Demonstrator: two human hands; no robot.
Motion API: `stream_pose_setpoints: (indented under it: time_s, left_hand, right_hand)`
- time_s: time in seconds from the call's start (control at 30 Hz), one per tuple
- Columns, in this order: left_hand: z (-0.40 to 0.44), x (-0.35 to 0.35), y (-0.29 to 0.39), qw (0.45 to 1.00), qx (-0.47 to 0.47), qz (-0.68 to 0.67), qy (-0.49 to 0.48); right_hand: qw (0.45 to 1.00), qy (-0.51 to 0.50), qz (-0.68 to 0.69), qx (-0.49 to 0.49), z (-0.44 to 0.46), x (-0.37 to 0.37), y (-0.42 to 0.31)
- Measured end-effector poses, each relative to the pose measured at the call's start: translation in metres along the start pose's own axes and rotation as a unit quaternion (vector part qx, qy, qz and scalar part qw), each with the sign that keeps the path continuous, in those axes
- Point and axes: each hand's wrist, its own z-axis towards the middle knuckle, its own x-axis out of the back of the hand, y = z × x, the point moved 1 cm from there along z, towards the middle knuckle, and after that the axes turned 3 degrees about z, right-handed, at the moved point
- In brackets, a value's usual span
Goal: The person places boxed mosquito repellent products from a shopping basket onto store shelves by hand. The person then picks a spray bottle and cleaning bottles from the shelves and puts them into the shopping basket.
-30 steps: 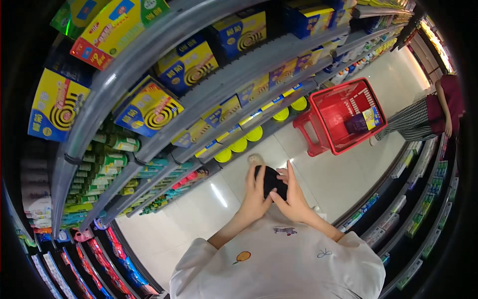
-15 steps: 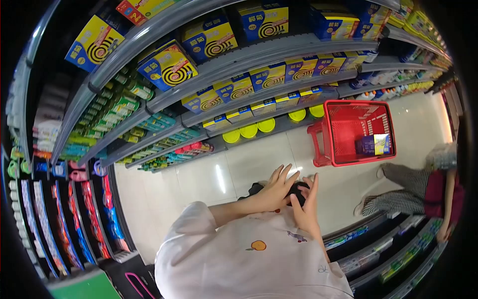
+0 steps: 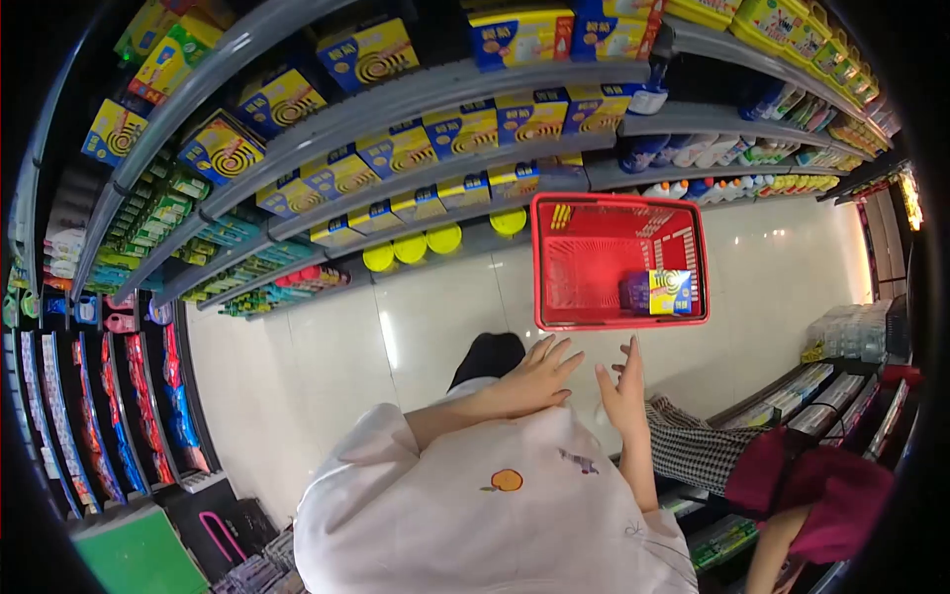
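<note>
In the head view, my left hand [image 3: 537,378] reaches in front of my white shirt, fingers spread, with nothing in it. My right hand [image 3: 623,394] is beside it, fingers apart and pointing forward, also holding nothing. Just beyond both hands stands a red shopping basket [image 3: 623,324] on the floor. Neither hand seems to touch it. Inside, toward its right end, lies a blue and yellow box [image 3: 670,292] with a black spiral printed on it.
Shelves with blue and yellow spiral-printed boxes [image 3: 399,148] curve along the far side. Yellow-lidded tubs [image 3: 443,239] line the bottom shelf. At the right, a person in a maroon top [image 3: 831,485] and checked trousers [image 3: 688,445] is close by. Red and blue packs [image 3: 178,396] hang at left.
My hands have moved apart from each other. The basket now appears farther left, straight ahead of my hands. The other person appears nearer to my right side.
</note>
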Motion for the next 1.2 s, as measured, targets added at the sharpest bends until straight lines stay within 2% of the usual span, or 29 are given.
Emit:
stream_pose_setpoints:
  time_s: [0.1,0.2,0.27,0.33,0.4,0.47,0.53,0.63,0.67,0.73,0.77,0.87,0.9,1.0,1.03,1.07,1.13,1.2]
  left_hand:
    - [0.019,-0.004,-0.002,0.993,-0.013,-0.102,-0.061]
    - [0.047,-0.003,-0.010,0.975,0.053,-0.152,-0.156]
    - [0.070,-0.012,-0.017,0.986,0.026,-0.049,-0.159]
    - [0.091,-0.024,-0.027,0.987,-0.005,-0.049,-0.155]
    - [0.114,-0.032,-0.034,0.965,0.022,-0.124,-0.231]
    - [0.135,-0.049,-0.042,0.944,0.067,-0.138,-0.291]
    - [0.155,-0.064,-0.050,0.946,0.053,-0.160,-0.276]
    - [0.197,-0.082,-0.057,0.901,0.147,-0.283,-0.294]
    - [0.209,-0.110,-0.073,0.905,0.153,-0.320,-0.236]
    - [0.247,-0.122,-0.073,0.854,0.270,-0.402,-0.188]
    - [0.254,-0.157,-0.088,0.745,0.361,-0.550,-0.104]
    - [0.284,-0.177,-0.093,0.484,0.510,-0.709,0.055]
    - [0.293,-0.184,-0.092,0.459,0.541,-0.697,0.106]
    - [0.312,-0.200,-0.089,0.552,0.583,-0.577,0.154]
    - [0.315,-0.222,-0.105,0.640,0.518,-0.554,0.129]
    - [0.322,-0.259,-0.124,0.671,0.536,-0.492,0.140]
    - [0.333,-0.265,-0.110,0.675,0.486,-0.529,0.165]
    - [0.340,-0.239,-0.089,0.693,0.528,-0.474,0.124]
  right_hand:
    - [0.994,-0.055,0.057,-0.072,0.024,0.023,0.016]
    - [0.982,-0.067,0.141,-0.103,0.043,0.027,0.050]
    - [0.964,-0.084,0.187,-0.170,0.051,0.029,0.071]
    - [0.922,-0.096,0.276,-0.252,0.062,0.041,0.079]
    - [0.907,-0.083,0.296,-0.289,0.077,0.059,0.090]
    - [0.898,-0.068,0.304,-0.310,0.096,0.083,0.103]
    - [0.883,-0.050,0.353,-0.305,0.119,0.114,0.116]
    - [0.859,-0.037,0.421,-0.289,0.165,0.163,0.152]
    - [0.850,-0.043,0.443,-0.282,0.181,0.179,0.168]
    - [0.861,-0.045,0.400,-0.310,0.213,0.206,0.181]
    - [0.869,-0.048,0.373,-0.322,0.225,0.215,0.186]
    - [0.864,-0.076,0.350,-0.353,0.261,0.231,0.197]
    - [0.858,-0.085,0.351,-0.364,0.267,0.237,0.201]
    - [0.820,-0.133,0.355,-0.429,0.277,0.237,0.230]
    - [0.817,-0.133,0.335,-0.451,0.276,0.226,0.244]
    - [0.814,-0.132,0.311,-0.473,0.272,0.217,0.253]
    - [0.854,-0.101,0.333,-0.387,0.262,0.188,0.248]
    - [0.877,-0.134,0.279,-0.367,0.267,0.152,0.352]
